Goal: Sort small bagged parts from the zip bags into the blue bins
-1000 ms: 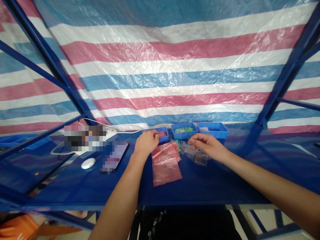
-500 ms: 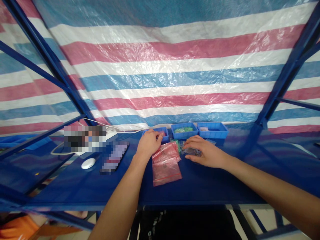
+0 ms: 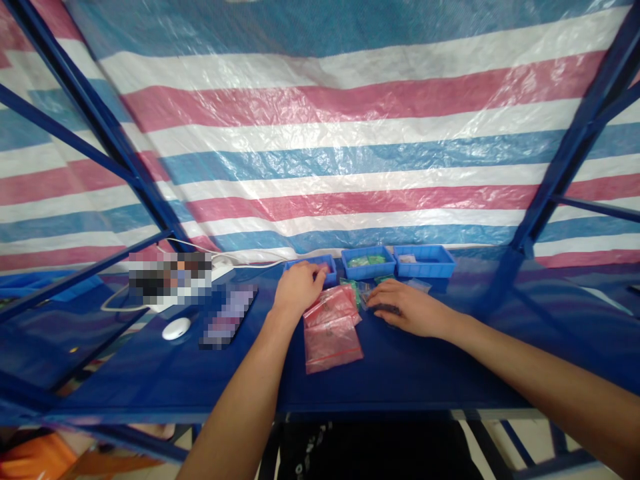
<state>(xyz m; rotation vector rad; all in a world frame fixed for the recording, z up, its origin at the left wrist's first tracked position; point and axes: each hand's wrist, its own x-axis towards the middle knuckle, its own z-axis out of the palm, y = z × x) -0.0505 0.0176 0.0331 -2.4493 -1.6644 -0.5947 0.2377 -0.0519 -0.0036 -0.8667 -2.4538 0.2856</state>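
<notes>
My left hand [image 3: 299, 290] rests at the left blue bin [image 3: 330, 277], its fingers reaching over the near rim and the thumb apart from them. Something pink [image 3: 324, 268] shows inside beside the fingertips, which are partly hidden. Red zip bags [image 3: 334, 343] lie overlapping on the table between my hands. My right hand [image 3: 413, 308] is bent round a clear plastic bag [image 3: 387, 309] with dark contents, thumb below and fingers above. Next to its fingertips lie more small clear bags [image 3: 364, 293] and a green bag [image 3: 356, 288].
Behind the bags stand a middle blue bin [image 3: 369, 270] with green packets and a right blue bin [image 3: 429, 268] with a small pale piece. To the left are a phone [image 3: 230, 317], a white rounded case [image 3: 177, 328] and a power strip [image 3: 217, 270] with cables. A striped tarp [image 3: 350, 157] hangs behind.
My right hand has lowered slightly, and its thumb and fingers have drawn closer round the clear bag. A green bag now shows behind its fingers. My left hand stays at the bin.
</notes>
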